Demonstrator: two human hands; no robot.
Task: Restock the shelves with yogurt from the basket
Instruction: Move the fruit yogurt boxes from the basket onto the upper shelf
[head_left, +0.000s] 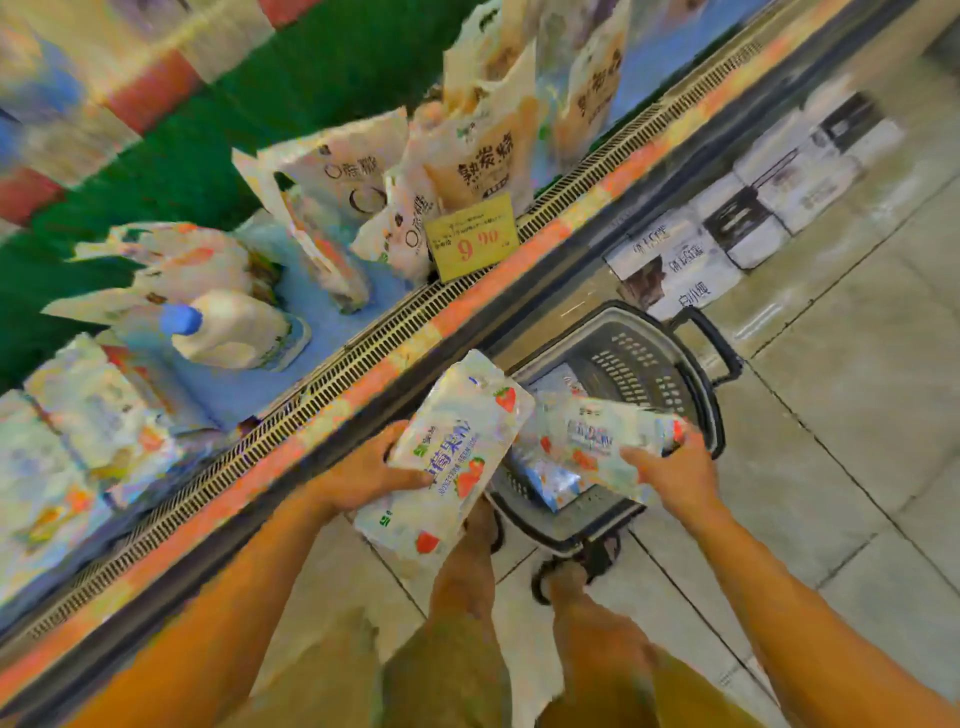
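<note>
Grip of each hand clamps a white strawberry-printed yogurt pouch: left hand holds one pouch, right hand another, above the grey plastic basket.

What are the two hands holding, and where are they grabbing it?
The left hand grips a white strawberry-printed yogurt pack by its long side edge. The right hand holds a second white strawberry-printed pack by one end.

I am holding two strawberry yogurt packs, one per hand. One basket is sitting at three o'clock, one yellow price tag at twelve.
</note>
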